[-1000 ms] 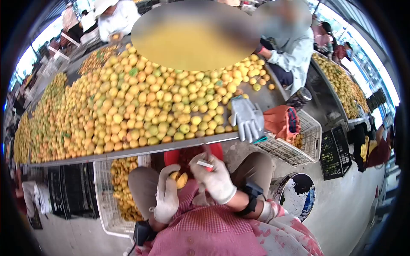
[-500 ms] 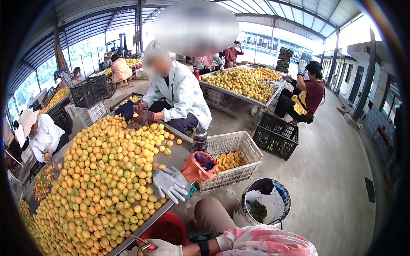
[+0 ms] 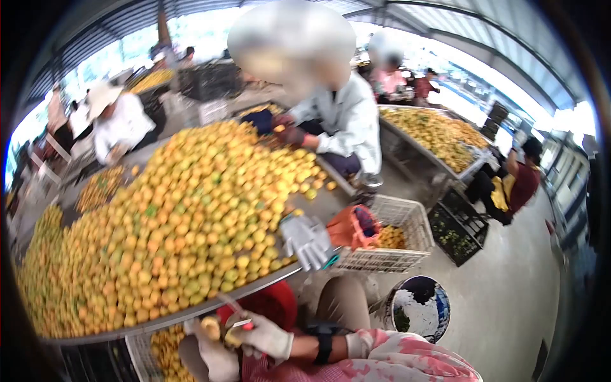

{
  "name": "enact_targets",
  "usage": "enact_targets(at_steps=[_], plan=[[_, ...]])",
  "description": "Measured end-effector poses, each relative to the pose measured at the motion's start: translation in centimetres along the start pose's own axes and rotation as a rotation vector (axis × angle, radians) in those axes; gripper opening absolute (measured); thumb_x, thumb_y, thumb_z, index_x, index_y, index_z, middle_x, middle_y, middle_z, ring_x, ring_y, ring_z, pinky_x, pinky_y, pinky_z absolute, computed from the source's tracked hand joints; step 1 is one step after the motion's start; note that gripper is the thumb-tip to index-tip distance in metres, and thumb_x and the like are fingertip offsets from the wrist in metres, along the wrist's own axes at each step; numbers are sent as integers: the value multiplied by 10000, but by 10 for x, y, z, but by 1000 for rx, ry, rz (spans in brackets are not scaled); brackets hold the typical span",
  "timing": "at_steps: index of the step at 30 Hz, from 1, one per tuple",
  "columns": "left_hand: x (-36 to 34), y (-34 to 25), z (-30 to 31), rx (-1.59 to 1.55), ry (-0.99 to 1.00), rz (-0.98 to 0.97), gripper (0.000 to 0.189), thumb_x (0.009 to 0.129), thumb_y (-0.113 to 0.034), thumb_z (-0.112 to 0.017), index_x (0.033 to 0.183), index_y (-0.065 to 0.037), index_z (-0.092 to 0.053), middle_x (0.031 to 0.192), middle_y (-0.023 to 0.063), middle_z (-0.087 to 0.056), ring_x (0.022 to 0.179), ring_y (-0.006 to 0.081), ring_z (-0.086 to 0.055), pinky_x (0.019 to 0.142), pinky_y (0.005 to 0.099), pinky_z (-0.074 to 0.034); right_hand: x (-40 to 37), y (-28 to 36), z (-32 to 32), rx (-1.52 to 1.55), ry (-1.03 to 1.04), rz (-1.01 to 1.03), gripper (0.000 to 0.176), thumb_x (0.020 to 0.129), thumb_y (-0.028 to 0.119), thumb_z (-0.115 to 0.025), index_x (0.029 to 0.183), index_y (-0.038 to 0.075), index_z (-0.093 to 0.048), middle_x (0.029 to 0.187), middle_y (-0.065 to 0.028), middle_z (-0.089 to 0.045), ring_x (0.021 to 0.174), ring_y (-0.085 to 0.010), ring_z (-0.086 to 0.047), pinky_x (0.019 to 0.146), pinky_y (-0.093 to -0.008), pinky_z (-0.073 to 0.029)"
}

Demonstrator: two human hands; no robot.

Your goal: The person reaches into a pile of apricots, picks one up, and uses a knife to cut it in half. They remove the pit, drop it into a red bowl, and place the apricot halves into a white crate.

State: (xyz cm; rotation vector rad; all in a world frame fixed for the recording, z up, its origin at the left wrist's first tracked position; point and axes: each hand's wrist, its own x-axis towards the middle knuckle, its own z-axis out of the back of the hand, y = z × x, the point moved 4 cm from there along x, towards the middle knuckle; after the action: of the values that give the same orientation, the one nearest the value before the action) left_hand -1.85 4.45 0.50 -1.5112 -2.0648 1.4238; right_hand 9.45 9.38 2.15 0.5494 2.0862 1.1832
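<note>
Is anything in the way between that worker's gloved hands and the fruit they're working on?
Nothing visible does. The left hand holds the fruit just below the table edge, and the right hand holds a small tool close to it. The picture is too blurred to show contact.

My only view rides on the wearer's head, a fisheye facing forward and down, close over the hands (image 3: 267, 336) at the bottom edge, with the worktop (image 3: 191, 314) stretching beyond.

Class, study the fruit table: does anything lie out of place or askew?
Yes. A pair of spare gloves droops over the table's near corner, half off the edge, and a few fruits sit loose, apart from the heap.
</note>
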Motion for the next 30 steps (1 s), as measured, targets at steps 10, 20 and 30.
enact_targets(at_steps=[10,20,30], plan=[[-3,-7,37,-143,-15,27,581,1029,-569,-288,1003,-54,-555,699,6,-478,589,106,-402,514,231,-322,17,-11,-4,5,15,-116,301,940,191,-550,1198,38,-539,813,-74,-626,561,-115,-571,453,-226,-432],[-13,-17,76,166,-250,-159,554,1034,-550,-293,993,-81,-584,738,-6,-539,594,94,-447,552,217,-353,62,-31,5,-121,-99,-173,345,970,206,-548,1271,38,-541,935,-116,-677,536,-142,-612,413,-248,-456],[-56,-42,129,170,-405,-348,298,1041,-334,-437,1073,-58,-545,690,-57,-458,569,36,-377,526,171,-308,103,-29,-117,-282,357,31,360,984,206,-566,1301,35,-554,930,-44,-649,639,-117,-627,579,-246,-531]])
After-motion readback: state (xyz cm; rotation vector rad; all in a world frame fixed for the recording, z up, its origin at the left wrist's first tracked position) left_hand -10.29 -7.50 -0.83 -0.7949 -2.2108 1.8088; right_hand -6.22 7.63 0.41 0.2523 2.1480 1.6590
